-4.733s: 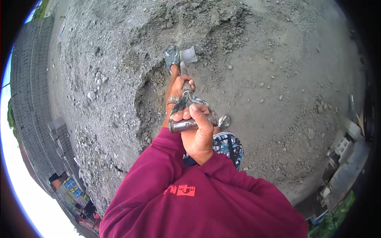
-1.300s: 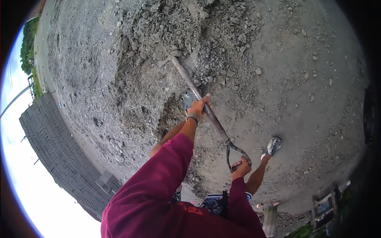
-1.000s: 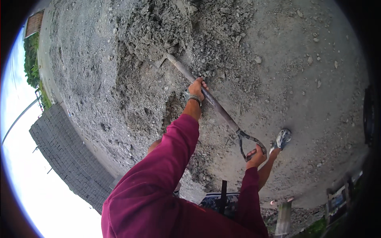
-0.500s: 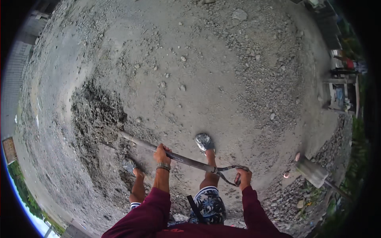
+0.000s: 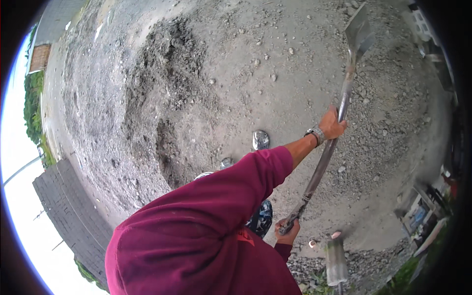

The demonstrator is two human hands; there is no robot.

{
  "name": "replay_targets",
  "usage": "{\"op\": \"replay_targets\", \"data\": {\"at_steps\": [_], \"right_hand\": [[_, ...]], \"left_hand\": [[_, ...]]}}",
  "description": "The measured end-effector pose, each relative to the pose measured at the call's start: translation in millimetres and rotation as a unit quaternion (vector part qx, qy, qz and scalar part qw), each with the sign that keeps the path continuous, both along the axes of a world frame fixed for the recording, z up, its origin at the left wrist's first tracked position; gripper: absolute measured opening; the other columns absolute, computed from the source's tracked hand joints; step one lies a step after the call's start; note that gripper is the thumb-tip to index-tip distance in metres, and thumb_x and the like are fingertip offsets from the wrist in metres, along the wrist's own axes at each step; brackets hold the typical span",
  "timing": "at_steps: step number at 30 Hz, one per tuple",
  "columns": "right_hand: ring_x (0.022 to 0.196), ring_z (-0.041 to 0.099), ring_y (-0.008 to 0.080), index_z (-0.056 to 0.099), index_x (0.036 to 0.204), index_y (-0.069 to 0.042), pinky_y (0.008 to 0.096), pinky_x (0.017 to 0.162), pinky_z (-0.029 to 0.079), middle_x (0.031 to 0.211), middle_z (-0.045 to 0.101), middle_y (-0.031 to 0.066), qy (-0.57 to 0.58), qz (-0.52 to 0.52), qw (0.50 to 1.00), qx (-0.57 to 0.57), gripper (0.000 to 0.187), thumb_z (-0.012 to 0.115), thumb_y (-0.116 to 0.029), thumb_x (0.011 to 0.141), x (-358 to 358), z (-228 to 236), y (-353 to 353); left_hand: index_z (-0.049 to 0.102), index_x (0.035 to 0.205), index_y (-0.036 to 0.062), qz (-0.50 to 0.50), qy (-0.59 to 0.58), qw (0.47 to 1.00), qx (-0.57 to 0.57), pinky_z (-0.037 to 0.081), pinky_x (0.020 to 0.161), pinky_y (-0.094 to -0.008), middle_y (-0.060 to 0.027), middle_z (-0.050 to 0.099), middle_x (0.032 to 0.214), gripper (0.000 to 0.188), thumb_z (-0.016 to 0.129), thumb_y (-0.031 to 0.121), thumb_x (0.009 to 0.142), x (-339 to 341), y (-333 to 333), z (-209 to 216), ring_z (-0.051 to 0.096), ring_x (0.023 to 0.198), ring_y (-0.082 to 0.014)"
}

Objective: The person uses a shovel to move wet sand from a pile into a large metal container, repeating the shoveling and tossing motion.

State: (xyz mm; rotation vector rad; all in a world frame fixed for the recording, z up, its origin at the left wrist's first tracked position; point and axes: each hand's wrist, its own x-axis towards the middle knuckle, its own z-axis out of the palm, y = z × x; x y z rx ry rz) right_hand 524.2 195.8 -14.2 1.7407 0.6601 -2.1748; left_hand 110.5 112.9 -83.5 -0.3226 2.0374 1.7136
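Head view. Item one: a long-handled shovel with a brown, worn shaft (image 5: 318, 171) and a grey metal blade (image 5: 361, 30), slanting from five o'clock up to between one and two o'clock. The blade is raised toward the rim of the view, well apart from the dug patch; no heaped load shows on it, though whether a little clings there cannot be told.

Item two: left hand (image 5: 332, 124), between two and three o'clock, fingers curled around the shaft, a grey band at the wrist. Item three: right hand (image 5: 287, 230), at five o'clock, closed about the dark grip end of the handle; the fingers are partly hidden.

Item four: dark grey, loosened gravel heap (image 5: 169, 61), at eleven o'clock. Item five: two greyish shoes (image 5: 261, 139), near the centre.

Item six: grey block stack (image 5: 73, 211), at eight o'clock. Item seven: grey oblong object with a dark rod (image 5: 336, 263), between four and five o'clock, kind uncertain.

Condition of the work, as judged: partway. The ground is broken up; much loose gravel remains in the heap.
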Motion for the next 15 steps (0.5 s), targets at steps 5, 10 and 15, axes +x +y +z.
{"op": "replay_targets", "data": {"at_steps": [5, 10, 15], "right_hand": [[0.049, 0.048, 0.0141, 0.054, 0.085, -0.015, 0.0317, 0.046, 0.040, 0.061, 0.049, -0.0016, -0.210, 0.118, 0.904, 0.354, 0.015, 0.063, -0.027, 0.086, 32.3, 78.3, 58.2], [0.052, 0.050, 0.0127, 0.054, 0.087, -0.017, 0.0291, 0.049, 0.045, 0.063, 0.050, -0.0015, -0.090, 0.197, 0.905, 0.365, 0.016, 0.064, -0.029, 0.087, -29.9, 142.5, 61.3], [0.053, 0.053, 0.0143, 0.054, 0.075, -0.015, 0.0359, 0.051, 0.046, 0.063, 0.052, -0.0018, 0.004, 0.353, 0.918, 0.179, 0.027, 0.063, -0.033, 0.092, -73.2, 119.2, 51.9]], "left_hand": [[0.051, 0.101, -0.0029, 0.163, -0.185, 0.953, 0.179, 0.051, 0.064, -0.0374, -0.0109, 0.061, 0.078, 0.034, 0.064, 0.022, 0.081, 126.4, -66.4, -37.4, 0.062, 0.069, -0.0214], [0.059, 0.084, -0.0026, 0.378, -0.335, 0.839, 0.202, 0.052, 0.053, -0.0382, -0.0137, 0.063, 0.071, 0.023, 0.064, 0.019, 0.076, 243.5, -127.1, -73.4, 0.063, 0.059, -0.0250], [0.049, 0.098, -0.0007, 0.598, -0.245, 0.700, 0.304, 0.054, 0.049, -0.0431, -0.0123, 0.059, 0.071, 0.026, 0.064, 0.011, 0.080, 331.9, -170.3, -103.2, 0.063, 0.058, -0.0274]]}}
